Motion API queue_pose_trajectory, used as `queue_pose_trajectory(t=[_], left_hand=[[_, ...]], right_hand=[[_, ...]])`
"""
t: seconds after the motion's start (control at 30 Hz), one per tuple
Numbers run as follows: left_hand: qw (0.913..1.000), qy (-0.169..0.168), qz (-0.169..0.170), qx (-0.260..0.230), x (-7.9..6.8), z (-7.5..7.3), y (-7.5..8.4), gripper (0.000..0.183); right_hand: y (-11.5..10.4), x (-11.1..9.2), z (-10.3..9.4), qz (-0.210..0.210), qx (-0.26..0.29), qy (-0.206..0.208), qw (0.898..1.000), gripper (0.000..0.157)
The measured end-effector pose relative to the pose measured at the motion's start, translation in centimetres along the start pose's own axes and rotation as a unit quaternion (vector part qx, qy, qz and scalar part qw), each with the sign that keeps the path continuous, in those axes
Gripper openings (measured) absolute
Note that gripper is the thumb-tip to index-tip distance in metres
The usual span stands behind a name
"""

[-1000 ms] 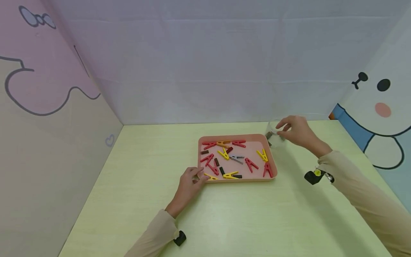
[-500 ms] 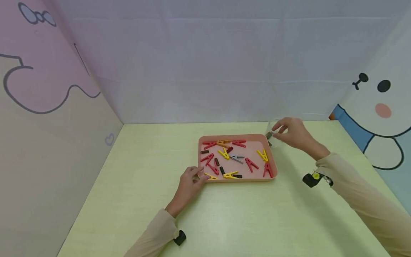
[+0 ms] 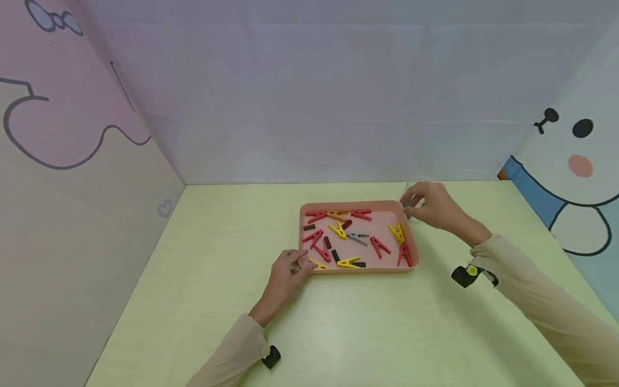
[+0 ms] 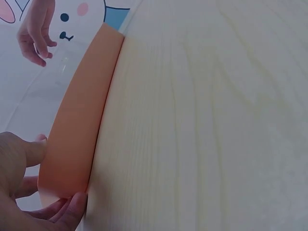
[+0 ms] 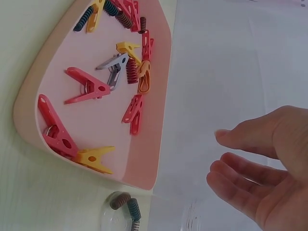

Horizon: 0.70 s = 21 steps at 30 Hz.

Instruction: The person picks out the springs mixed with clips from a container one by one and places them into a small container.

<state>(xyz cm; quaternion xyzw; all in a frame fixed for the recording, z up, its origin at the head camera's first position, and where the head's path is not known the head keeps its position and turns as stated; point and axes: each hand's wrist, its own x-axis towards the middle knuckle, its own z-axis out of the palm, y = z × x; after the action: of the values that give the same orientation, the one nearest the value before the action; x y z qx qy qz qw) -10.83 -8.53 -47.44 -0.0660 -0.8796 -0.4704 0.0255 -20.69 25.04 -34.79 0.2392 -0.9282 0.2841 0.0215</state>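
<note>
A pink tray [image 3: 362, 270] holds several red clothespins [image 3: 379, 246], yellow clothespins [image 3: 396, 233], an orange one [image 5: 144, 77], a grey one [image 5: 114, 67] and loose coil springs [image 5: 132, 72]. My left hand [image 3: 282, 279] grips the tray's near left corner; in the left wrist view its fingers wrap the corner. Past the tray's far right corner stands a clear container [image 5: 109, 222] with a few springs [image 5: 134, 209] inside. Above that container hovers my right hand [image 3: 432, 205], thumb and fingers apart in the right wrist view, with nothing between them.
The tray and container stand on a pale wooden table [image 3: 217, 269]. A plain pale wall [image 3: 290, 97] rises behind its back edge. Side panels with cartoon drawings [image 3: 580, 166] flank it left and right.
My right hand has moved left and slightly down, from over the container's right side toward the tray's far right corner. The left hand stays at the tray corner.
</note>
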Motion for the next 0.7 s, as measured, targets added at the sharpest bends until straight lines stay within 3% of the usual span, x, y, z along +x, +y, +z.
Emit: queue_pose_trajectory(t=[0.27,0.7], left_hand=[[1.0000,-0.002,0.001,0.008,0.1,0.0,-0.1,0.046],[0.9999,-0.005,-0.004,0.013,0.1,-0.1,0.0,0.046]], right_hand=[[-0.5,0.2,0.7,-0.033,-0.007,-0.006,0.999,0.013],[-1.3,-0.1,2.2,-0.031,0.009,-0.049,0.998,0.011]])
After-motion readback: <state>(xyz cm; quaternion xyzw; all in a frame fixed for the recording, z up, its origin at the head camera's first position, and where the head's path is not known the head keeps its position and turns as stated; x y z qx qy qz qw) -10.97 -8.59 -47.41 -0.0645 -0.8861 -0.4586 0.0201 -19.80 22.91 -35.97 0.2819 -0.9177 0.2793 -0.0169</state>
